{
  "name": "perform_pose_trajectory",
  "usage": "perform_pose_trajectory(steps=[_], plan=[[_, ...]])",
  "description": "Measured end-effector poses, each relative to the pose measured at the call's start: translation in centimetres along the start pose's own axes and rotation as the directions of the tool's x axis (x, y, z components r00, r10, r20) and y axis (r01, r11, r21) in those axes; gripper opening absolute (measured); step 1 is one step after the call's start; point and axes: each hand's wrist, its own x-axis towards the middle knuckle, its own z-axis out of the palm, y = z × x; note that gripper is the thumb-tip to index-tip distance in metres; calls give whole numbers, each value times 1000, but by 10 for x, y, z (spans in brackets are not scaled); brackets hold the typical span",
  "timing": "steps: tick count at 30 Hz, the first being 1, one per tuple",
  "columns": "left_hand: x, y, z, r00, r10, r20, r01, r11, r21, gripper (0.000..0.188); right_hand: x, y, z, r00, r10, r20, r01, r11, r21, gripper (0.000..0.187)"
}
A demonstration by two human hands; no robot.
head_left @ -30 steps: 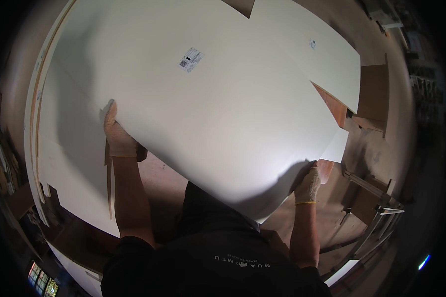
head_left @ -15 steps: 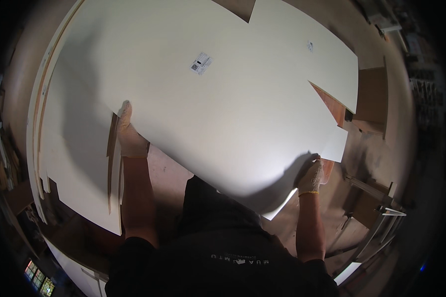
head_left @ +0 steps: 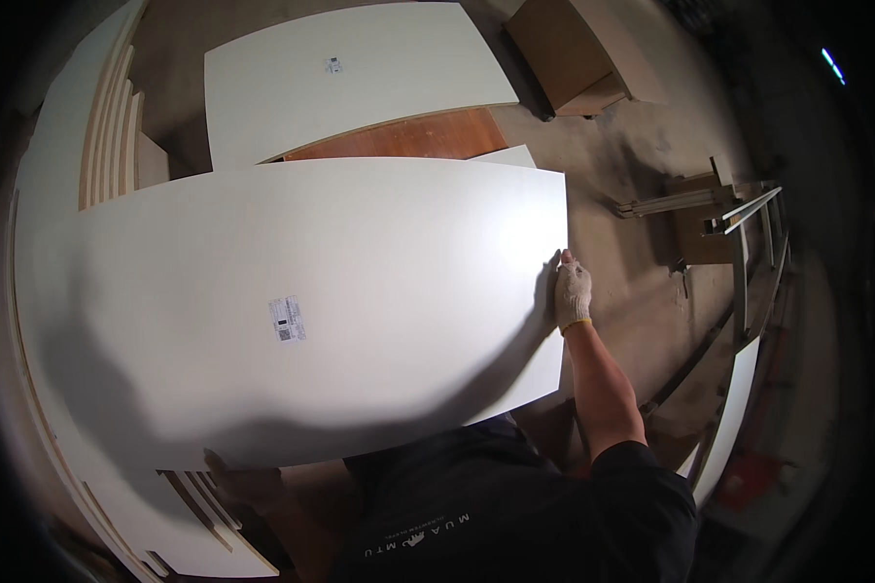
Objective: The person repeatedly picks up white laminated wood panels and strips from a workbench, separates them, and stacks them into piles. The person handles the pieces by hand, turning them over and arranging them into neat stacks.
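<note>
White panel (head_left: 292, 311) has swung crosswise since a second ago; gloved right hand (head_left: 572, 291) grips its right edge, left hand (head_left: 233, 476) shadowed beneath, grip unclear.

a large white rectangular panel (head_left: 292, 301), smooth and flat-faced, held roughly level across the view above the floor, with a small printed label (head_left: 287, 319) near its middle.
</note>
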Motion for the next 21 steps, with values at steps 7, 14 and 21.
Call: perform_pose_trajectory(steps=[7,14,21], plan=[[-35,-152,117,959,199,-201,-98,901,422,61,155,6,-51,986,-89,138,86,996,24,44],[-2,-276,175,941,302,155,-276,414,868,41,299,-2,-114,990,-136,33,139,983,-122,45],[86,-342,180,991,103,-80,-66,925,373,38,381,-38,-134,970,-214,115,228,966,-123,55]])
